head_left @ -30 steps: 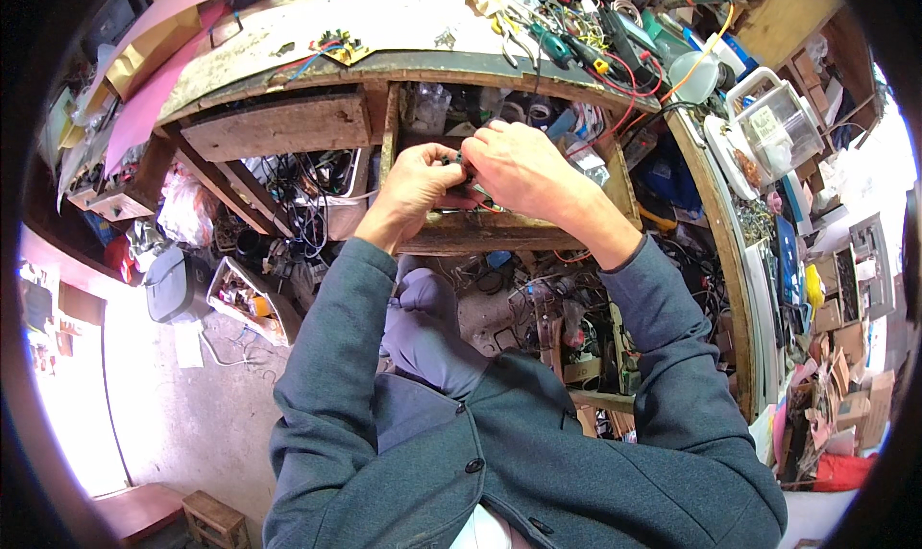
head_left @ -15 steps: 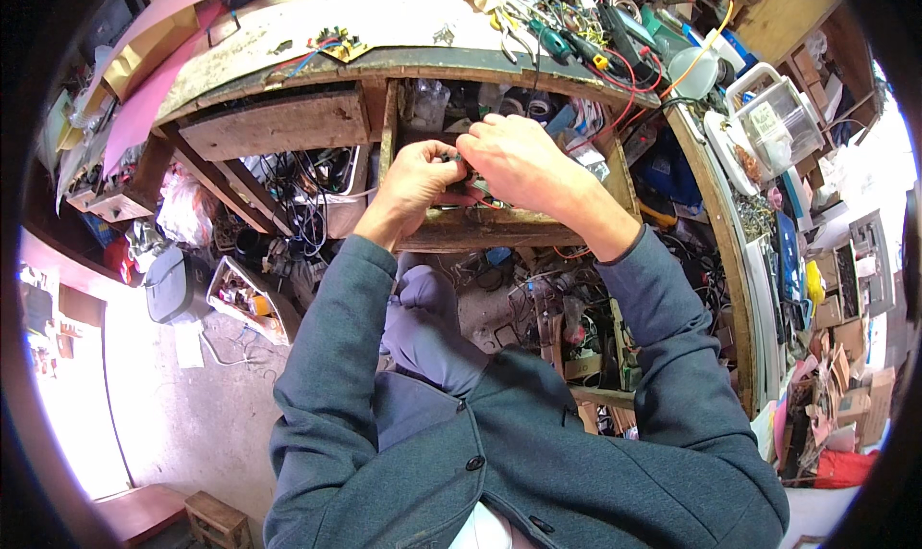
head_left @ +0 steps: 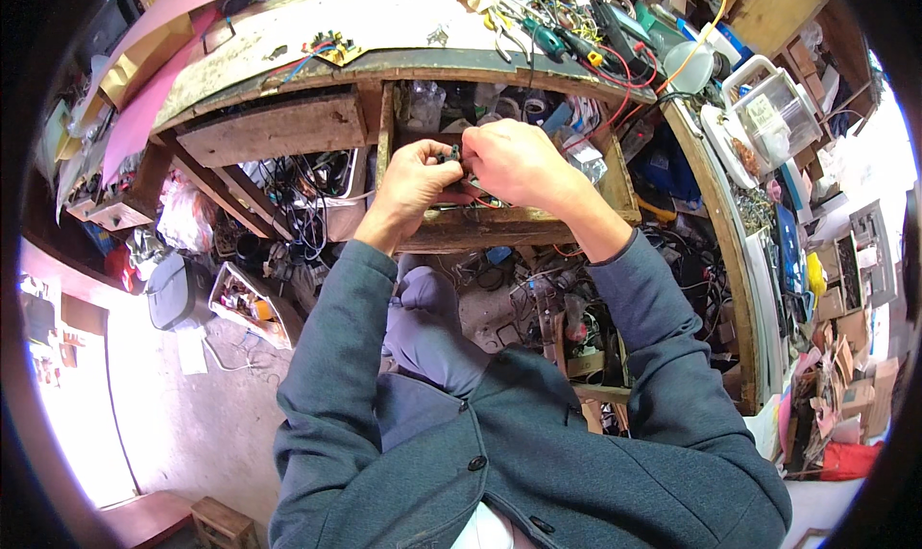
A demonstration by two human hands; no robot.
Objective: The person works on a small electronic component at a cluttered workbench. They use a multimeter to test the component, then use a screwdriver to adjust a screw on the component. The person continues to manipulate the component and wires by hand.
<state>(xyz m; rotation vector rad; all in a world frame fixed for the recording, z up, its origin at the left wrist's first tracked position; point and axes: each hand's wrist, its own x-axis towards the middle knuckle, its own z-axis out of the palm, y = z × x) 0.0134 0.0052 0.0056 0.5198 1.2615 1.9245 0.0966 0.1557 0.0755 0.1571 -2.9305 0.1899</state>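
Observation:
Both hands are close together over an open wooden drawer (head_left: 519, 234) under the workbench. My left hand (head_left: 411, 186) pinches a small dark part (head_left: 446, 156) between thumb and fingers; it is too small to tell its kind. Right beside it, my right hand (head_left: 519, 168) is closed, its fingertips at the right end of the part. Whatever those fingertips grip is hidden behind the hand. Beneath the hands, the drawer holds clear plastic bags (head_left: 424, 105), dark rolls (head_left: 536, 106) and other small items.
On the bench top lie a small circuit board with wires (head_left: 331, 48) and pliers (head_left: 507, 38) among tangled leads. Clear plastic containers (head_left: 776, 122) stand at the right. Black cables (head_left: 305, 213) hang left of the drawer, and a box of parts (head_left: 252, 304) sits on the floor.
My right hand has shifted slightly down and tilted, and more of the dark part shows between my left fingers. My left hand stays nearly in place.

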